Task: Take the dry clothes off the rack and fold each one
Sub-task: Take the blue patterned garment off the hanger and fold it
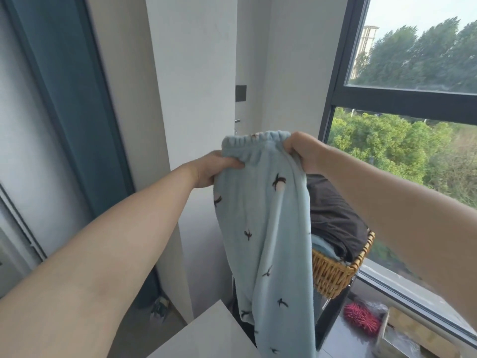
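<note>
Beside window point(413, 60), left hand point(214, 169), right hand point(305, 151) grip trousers point(263, 218).

single head-worn wide-angle view, facing forward, close to wall point(196, 73) and window point(402, 99)

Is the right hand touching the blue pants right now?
Touching. Head view shows the right hand pinching the blue pants at the elastic waistband's right end.

The left forearm point(103, 241) at lower left and right forearm point(400, 208) at right are bare, likewise the left hand point(209, 169) and right hand point(304, 151).
</note>
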The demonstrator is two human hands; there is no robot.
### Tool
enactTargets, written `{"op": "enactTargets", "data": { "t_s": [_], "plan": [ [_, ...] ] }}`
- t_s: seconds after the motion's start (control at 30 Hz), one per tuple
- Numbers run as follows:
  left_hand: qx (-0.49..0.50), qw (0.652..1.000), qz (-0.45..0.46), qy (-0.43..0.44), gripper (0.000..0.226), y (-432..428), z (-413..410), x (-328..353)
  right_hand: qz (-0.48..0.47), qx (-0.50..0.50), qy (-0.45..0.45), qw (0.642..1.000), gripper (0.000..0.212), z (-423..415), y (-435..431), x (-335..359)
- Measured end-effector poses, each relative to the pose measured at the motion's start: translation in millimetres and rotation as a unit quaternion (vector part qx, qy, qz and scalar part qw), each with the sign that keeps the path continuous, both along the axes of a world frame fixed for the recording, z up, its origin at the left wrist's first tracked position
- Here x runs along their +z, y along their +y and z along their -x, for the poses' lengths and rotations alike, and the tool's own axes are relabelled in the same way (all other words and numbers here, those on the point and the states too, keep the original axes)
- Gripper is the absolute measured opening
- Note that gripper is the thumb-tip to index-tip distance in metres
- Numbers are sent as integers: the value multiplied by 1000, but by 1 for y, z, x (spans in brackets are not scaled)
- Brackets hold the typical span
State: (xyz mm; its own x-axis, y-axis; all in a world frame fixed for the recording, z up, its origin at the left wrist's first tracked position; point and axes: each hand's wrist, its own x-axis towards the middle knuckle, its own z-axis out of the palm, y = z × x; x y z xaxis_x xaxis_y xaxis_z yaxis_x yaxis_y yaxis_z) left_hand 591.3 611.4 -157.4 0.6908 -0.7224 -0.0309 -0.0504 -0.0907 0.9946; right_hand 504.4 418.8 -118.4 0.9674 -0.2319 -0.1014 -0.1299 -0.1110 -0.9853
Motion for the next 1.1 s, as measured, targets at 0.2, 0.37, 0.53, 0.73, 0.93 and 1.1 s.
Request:
{"op": "enactTargets", "data": {
  "t_s": [0.2,0.37,0.53,0.73,0.93,1.1],
  "plan": [
    [181,972,26,-146,19,-2,-31,40,161,-24,-36,986,21,-42,2,37],
    [281,931,-13,-234,24,-7,-76,67,378,-84,-127,913,28,-88,10,53],
    [411,866,-54,-279,16,-4,-111,101,374,-150,-212,890,23,-128,20,71],
    [384,877,0,-288,25,11,-115,115,358,-160,-260,883,27,-146,38,82],
    [327,904,-19,-274,25,41,-98,99,331,-135,-250,900,14,-133,57,59],
    [290,930,-77,-211,30,63,-70,53,276,-127,-207,930,16,-102,75,10]
  ]
}}
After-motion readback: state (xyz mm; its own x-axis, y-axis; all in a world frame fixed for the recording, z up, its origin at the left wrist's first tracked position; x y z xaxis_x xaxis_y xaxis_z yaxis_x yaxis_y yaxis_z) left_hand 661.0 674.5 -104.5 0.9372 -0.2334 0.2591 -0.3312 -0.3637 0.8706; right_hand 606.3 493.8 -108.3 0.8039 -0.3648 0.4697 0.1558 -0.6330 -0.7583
